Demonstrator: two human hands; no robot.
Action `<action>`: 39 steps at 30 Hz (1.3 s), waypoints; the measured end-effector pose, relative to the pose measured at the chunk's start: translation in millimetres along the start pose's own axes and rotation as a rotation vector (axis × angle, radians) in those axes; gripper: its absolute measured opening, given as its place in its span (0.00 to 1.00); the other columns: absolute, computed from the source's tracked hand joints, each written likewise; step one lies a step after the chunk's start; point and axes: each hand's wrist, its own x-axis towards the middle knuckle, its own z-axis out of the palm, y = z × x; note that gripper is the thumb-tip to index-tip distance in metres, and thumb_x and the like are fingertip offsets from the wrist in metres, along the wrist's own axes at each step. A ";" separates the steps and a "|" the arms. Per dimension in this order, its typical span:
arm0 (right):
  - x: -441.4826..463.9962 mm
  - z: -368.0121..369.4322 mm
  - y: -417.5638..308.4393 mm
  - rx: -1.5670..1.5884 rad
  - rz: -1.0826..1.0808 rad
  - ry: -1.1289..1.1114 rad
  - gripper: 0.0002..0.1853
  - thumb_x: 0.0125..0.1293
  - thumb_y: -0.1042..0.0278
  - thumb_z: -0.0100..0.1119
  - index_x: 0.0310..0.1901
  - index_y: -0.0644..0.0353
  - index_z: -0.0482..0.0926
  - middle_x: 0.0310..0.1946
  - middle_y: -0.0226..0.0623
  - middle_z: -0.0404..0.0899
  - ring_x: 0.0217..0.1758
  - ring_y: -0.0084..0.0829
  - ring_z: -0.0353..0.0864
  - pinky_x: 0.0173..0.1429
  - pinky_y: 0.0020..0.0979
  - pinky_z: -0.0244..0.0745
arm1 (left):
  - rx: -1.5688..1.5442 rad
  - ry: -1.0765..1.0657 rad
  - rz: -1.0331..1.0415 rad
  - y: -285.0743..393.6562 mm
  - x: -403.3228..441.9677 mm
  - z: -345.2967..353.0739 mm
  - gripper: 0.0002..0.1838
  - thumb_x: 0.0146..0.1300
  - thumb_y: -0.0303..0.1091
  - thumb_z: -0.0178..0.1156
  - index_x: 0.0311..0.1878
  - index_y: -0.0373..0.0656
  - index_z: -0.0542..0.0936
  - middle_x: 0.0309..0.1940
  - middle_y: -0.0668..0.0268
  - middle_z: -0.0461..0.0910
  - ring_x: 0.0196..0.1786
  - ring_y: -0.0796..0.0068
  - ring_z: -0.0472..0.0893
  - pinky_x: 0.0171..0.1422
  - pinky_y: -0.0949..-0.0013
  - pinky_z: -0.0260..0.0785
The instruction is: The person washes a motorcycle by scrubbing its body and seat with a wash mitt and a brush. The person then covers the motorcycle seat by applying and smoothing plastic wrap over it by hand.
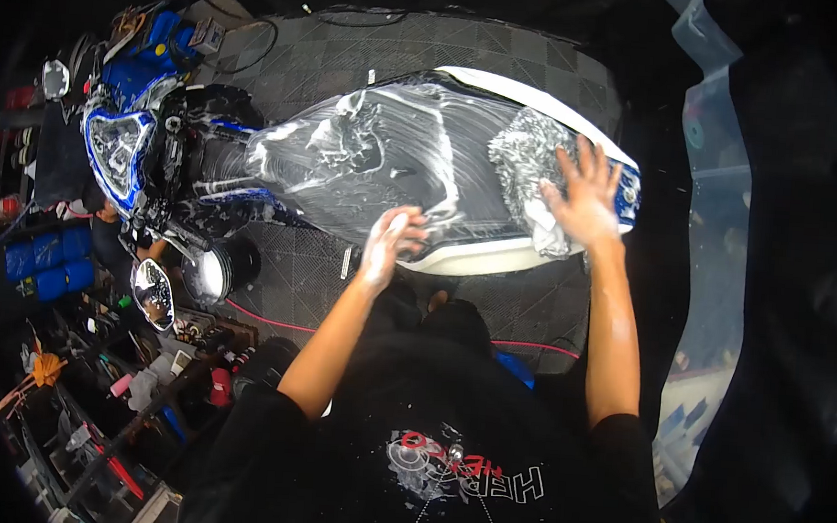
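Observation:
A motorcycle's long black seat point(415, 156) stretches across the view, smeared with white foam in curved streaks. My right hand point(590, 197) lies with spread fingers at the seat's rear end, over the edge of a shaggy grey-white washcloth point(525, 163). A white, bunched part of the cloth shows below the thumb. Foam coats my left hand point(393, 246), which is open with slightly bent fingers at the near edge of the seat and holds nothing. Whether its fingertips touch the seat, I cannot tell. White side panels point(481, 258) flank the seat.
Handlebars and a blue-edged instrument cluster point(118, 152) are at the left, with a foamy mirror point(153, 293) nearer me. A co-worker point(113, 243) is partly visible beyond them. Cluttered shelves point(133, 388) stand lower left. A red hose point(276, 323) crosses the tiled floor. Clear plastic sheeting point(711, 260) hangs right.

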 end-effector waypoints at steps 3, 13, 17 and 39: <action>11.4 15.3 -36.1 -0.085 -0.117 -0.002 0.47 0.67 0.35 0.56 0.80 0.57 0.58 0.85 0.49 0.35 0.87 0.55 0.26 0.82 0.66 0.19 | 0.101 0.129 -0.088 7.2 -19.8 -65.0 0.15 0.76 0.41 0.57 0.57 0.41 0.79 0.45 0.67 0.83 0.42 0.80 0.80 0.46 0.73 0.73; 200.3 36.4 -224.5 -0.213 0.047 -0.296 0.64 0.57 0.15 0.52 0.81 0.61 0.51 0.83 0.52 0.46 0.87 0.50 0.39 0.84 0.64 0.28 | 0.272 0.240 -0.143 -43.8 -16.1 -223.6 0.17 0.72 0.41 0.64 0.54 0.37 0.80 0.40 0.68 0.83 0.43 0.77 0.81 0.52 0.71 0.74; 283.4 100.1 -315.1 -0.188 -0.203 -0.435 0.57 0.62 0.17 0.48 0.79 0.60 0.58 0.80 0.52 0.54 0.85 0.47 0.48 0.85 0.55 0.38 | 0.434 0.271 -0.296 -15.5 -18.7 -262.8 0.18 0.70 0.43 0.65 0.54 0.39 0.81 0.40 0.64 0.86 0.42 0.74 0.84 0.51 0.67 0.76; 157.3 330.7 -540.0 -0.715 -1.185 -0.620 0.25 0.65 0.58 0.55 0.57 0.68 0.81 0.68 0.52 0.66 0.72 0.44 0.59 0.76 0.48 0.48 | 0.630 0.277 -0.334 -75.7 -30.6 -313.3 0.21 0.72 0.49 0.59 0.57 0.43 0.79 0.42 0.58 0.86 0.45 0.65 0.85 0.53 0.62 0.76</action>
